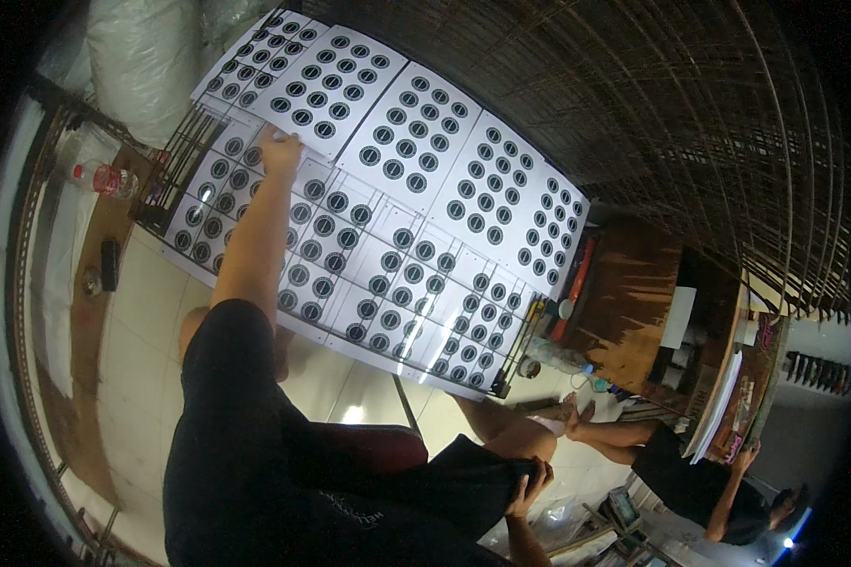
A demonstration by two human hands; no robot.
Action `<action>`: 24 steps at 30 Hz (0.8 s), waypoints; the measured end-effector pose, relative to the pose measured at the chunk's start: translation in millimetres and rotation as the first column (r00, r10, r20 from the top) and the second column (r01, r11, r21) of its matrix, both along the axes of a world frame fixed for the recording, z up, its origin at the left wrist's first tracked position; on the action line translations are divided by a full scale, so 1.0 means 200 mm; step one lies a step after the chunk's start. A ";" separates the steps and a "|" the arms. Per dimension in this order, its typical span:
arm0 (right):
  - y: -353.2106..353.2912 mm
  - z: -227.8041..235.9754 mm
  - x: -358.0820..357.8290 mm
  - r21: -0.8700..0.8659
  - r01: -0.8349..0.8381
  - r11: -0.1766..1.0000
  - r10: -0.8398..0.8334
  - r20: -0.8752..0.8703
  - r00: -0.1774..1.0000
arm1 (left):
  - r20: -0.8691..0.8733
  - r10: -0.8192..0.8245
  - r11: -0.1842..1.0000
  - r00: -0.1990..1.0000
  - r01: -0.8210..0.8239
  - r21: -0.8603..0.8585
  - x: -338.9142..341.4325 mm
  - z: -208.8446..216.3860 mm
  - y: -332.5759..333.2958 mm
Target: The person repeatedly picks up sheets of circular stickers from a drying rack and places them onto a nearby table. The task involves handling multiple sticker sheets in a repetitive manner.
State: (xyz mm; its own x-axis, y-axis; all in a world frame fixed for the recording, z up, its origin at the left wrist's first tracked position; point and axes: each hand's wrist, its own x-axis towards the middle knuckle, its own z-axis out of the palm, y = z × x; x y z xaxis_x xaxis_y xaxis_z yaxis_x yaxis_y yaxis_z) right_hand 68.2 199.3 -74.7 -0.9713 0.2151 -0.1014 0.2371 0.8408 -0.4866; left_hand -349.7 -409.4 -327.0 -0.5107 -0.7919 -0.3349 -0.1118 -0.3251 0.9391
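White sheets (442, 194) printed with rows of round black emblems lie side by side on a wire rack in front of me. Through the wires of a rack shelf, more sheets of the same kind (425, 312) show nearer to me. My left hand (281, 151) reaches out to the near edge of one upper printed sheet (326, 80), its fingers closed at that edge; the fingertips are partly hidden. My right hand (531, 487) rests low by my knee, fingers curled against the black cloth of my shorts (468, 477).
Tall stacked wire racks (652, 104) rise behind the sheets. On the left stand a plastic-wrapped bundle (147, 71) and a clear bottle (106, 179). A wooden cabinet (624, 307) is at the right. Another person (704, 482) sits at the lower right, handling papers.
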 end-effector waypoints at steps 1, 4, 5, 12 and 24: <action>0.00 0.00 0.00 0.010 0.005 1.000 -0.005 0.014 1.000 | -0.003 -0.013 1.000 1.000 0.013 -0.001 -0.01 -0.04 -0.01; -0.01 0.01 -0.01 0.009 0.014 1.000 -0.014 0.013 1.000 | -0.035 -0.028 1.000 0.999 0.029 0.009 -0.01 -0.10 -0.02; -0.01 0.01 -0.01 0.002 0.016 1.000 -0.016 0.012 1.000 | -0.050 -0.034 0.999 0.998 0.034 0.016 -0.01 -0.10 -0.01; 0.00 -0.01 0.01 -0.006 0.036 0.999 -0.036 0.016 0.999 | -0.038 -0.023 1.000 0.999 0.024 0.007 -0.01 -0.10 0.02; -0.03 0.01 -0.01 0.008 0.037 0.999 -0.037 0.009 0.999 | 0.054 -0.033 0.999 0.998 0.035 -0.025 0.00 -0.05 0.02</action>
State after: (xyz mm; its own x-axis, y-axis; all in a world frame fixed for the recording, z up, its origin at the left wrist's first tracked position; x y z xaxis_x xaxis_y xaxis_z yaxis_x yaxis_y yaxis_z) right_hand 66.2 193.1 -72.3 -0.9616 0.2521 -0.1081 0.2726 0.8349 -0.4782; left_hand -348.8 -406.3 -337.7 -0.5193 -0.7833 -0.3417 -0.1728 -0.2954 0.9396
